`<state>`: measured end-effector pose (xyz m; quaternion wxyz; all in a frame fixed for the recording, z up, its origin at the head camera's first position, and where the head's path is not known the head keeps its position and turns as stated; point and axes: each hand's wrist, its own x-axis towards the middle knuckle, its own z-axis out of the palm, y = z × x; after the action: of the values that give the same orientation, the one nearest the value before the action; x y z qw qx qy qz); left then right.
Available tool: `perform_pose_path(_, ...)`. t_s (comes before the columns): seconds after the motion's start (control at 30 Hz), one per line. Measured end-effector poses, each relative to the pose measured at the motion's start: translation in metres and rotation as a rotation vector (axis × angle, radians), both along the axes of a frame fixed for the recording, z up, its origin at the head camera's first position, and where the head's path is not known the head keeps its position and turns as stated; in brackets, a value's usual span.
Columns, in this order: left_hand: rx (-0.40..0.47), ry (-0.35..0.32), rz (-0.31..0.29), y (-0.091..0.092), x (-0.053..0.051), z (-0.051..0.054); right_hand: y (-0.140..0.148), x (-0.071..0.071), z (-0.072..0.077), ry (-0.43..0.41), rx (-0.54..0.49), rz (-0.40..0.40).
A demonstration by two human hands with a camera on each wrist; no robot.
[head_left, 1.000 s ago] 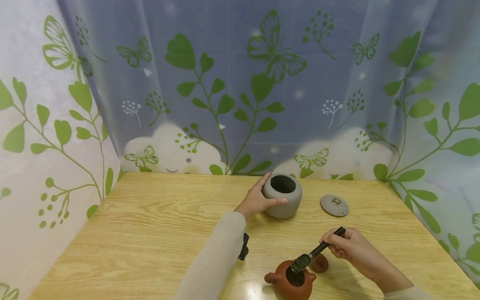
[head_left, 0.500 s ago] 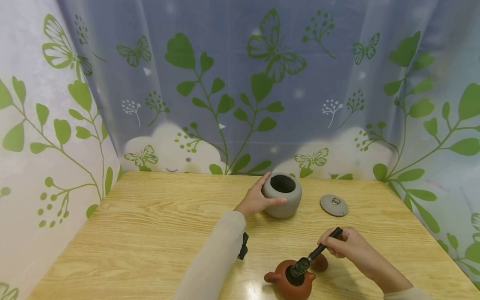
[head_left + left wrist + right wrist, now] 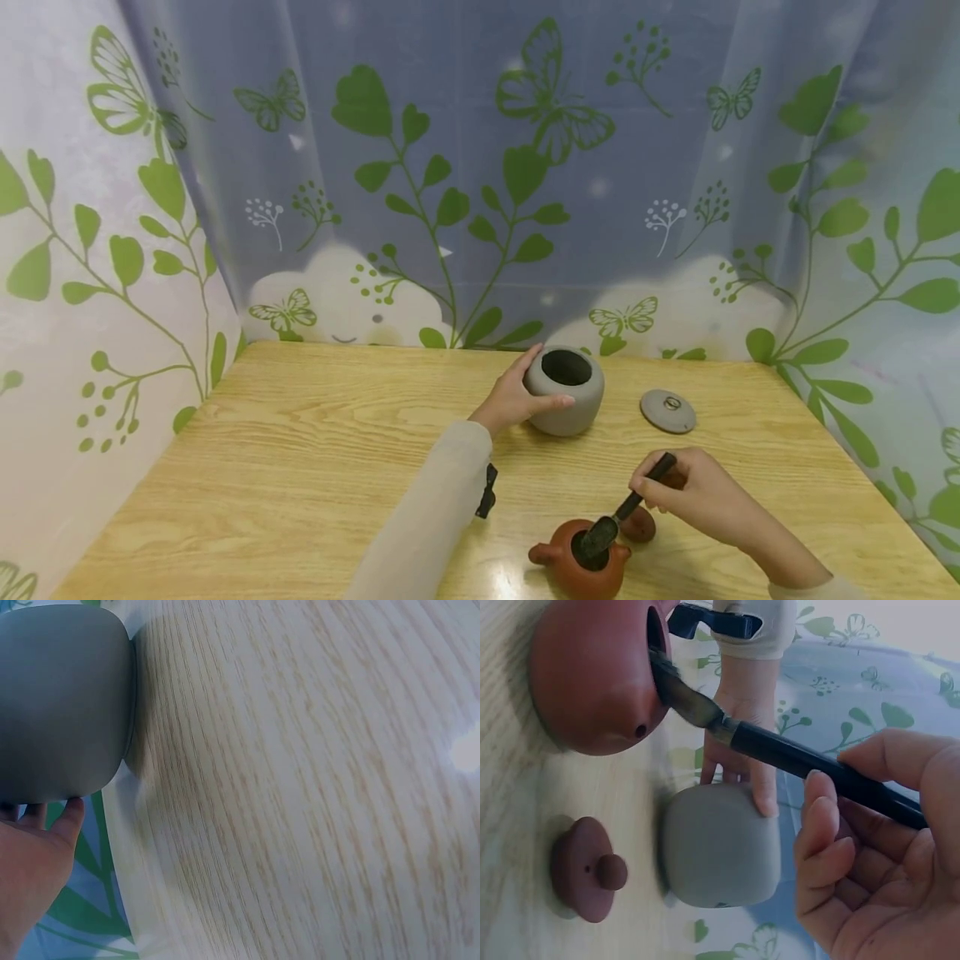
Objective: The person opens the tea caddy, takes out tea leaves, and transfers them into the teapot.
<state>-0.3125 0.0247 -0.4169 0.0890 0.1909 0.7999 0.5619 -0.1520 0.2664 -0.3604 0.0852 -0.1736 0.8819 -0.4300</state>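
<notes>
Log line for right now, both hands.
left hand: holds grey jar; right hand: grips scoop, tip inside teapot; grey lid, red lid: on table

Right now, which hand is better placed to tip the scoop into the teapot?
Probably the right hand: it holds the scoop, tip inside the teapot; the left hand grips the gray jar.

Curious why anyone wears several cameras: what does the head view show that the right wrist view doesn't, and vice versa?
Only the head view shows the flat round grey lid and the dark mouth of the round grey jar.
Only the right wrist view shows the spout hole of the round reddish clay teapot.
Both show the jar, teapot, its small matching lid, the black-handled scoop, left hand and right hand.
</notes>
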Motion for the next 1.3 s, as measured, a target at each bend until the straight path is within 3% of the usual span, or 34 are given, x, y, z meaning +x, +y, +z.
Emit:
perform_pose_path(0.23,0.006,0.005,-0.002,0.001,-0.002,0.001,-0.005,0.002,0.008,0.047,0.061,0.019)
perform_pose_path(0.67,-0.002,0.008,-0.002,0.001,-0.003,-0.001,-0.001,-0.001,0.005,0.022,0.023,0.038)
perform_pose_path(0.8,0.0,0.006,-0.003,0.0,-0.003,-0.002,0.004,-0.005,0.0,-0.028,-0.031,0.046)
perform_pose_path(1.07,-0.002,0.001,0.004,0.0,-0.002,-0.001,0.016,-0.013,-0.012,-0.206,-0.193,0.041)
perform_pose_path(1.3,-0.008,0.004,0.009,0.001,-0.001,-0.001,0.027,-0.02,-0.021,-0.351,-0.342,-0.022)
